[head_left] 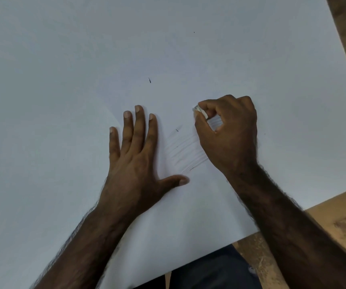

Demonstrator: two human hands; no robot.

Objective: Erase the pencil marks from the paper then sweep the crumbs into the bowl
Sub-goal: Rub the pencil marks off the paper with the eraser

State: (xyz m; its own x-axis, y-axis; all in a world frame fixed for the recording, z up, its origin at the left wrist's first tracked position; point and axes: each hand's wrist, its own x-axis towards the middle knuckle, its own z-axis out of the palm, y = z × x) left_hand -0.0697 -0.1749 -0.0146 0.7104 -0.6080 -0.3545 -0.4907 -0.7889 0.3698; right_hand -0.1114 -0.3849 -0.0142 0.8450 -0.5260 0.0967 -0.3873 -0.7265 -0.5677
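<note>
Plainly the paper [167,59] is a big white sheet that fills most of the frame, its lower right corner hanging over the wooden table [334,236], and its pencil marks [188,151] are a fan of faint grey strokes just right of centre, between the two hands, partly rubbed pale already. A few dark crumbs [149,80] lie loose above and among the strokes. The sheet ripples where the marks run, and that is the danger as I judge it: a hard stroke toward the unpinned side could crease or tear it, or smear the graphite wider. The right hand [230,134], at centre right, pinches a small white eraser [199,110] tight between thumb and fingertips, pressed to the sheet at the upper end of the strokes. The left hand [134,155], at centre, lies flat with fingers spread, gripping nothing, only holding the sheet down. Crumbs could also scatter off the edge with a careless sweep. No bowl is in view.
</note>
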